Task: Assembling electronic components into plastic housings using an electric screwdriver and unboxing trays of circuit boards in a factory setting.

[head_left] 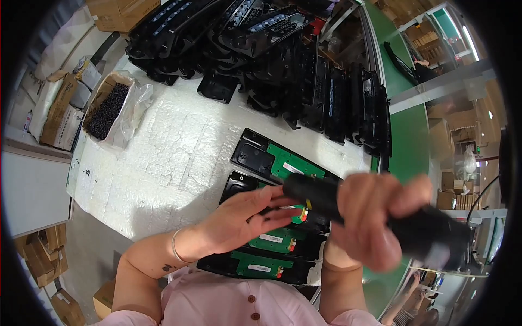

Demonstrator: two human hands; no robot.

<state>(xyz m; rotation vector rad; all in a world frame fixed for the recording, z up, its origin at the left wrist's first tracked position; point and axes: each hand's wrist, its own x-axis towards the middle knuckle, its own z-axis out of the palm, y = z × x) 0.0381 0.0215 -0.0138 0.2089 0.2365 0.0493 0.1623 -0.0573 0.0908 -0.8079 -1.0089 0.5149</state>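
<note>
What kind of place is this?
Probably an electronics assembly workshop: green circuit boards set in black housings on the bench, a heap of black plastic parts behind them, and a box full of small black pieces, possibly screws.

A black, roughly cylindrical tool (427,232), blurred, is held raised and tilted, its narrower end directed leftward over the black panels (253,154). These long panels are laid flat, close together in a row, fitted with green circuit boards (261,258) bearing white labels (259,268); some are partly hidden.
</note>
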